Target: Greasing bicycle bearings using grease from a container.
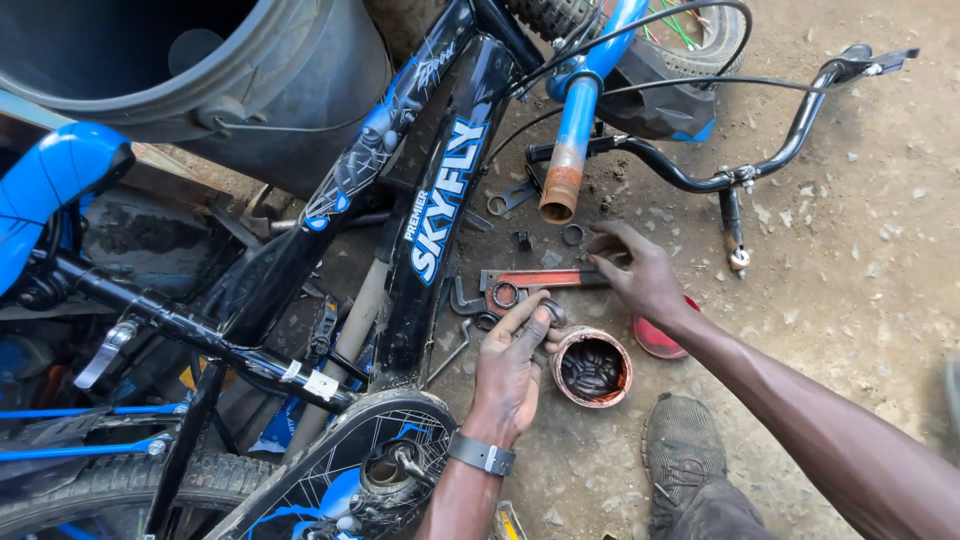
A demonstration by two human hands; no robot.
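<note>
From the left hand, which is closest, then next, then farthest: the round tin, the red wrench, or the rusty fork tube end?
1. Round tin: just right of the left hand.
2. Red wrench: on the ground above the fingers.
3. Rusty fork tube end: farthest, up top.

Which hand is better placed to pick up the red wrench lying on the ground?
Right. The right hand already rests at the end of the red wrench, fingers spread. The left hand pinches a small ring part beside the grease tin.

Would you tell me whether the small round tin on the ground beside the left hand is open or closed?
Open. The round tin stands upright with no lid on it, and dark greasy contents show inside. The left hand is just beside it.
</note>
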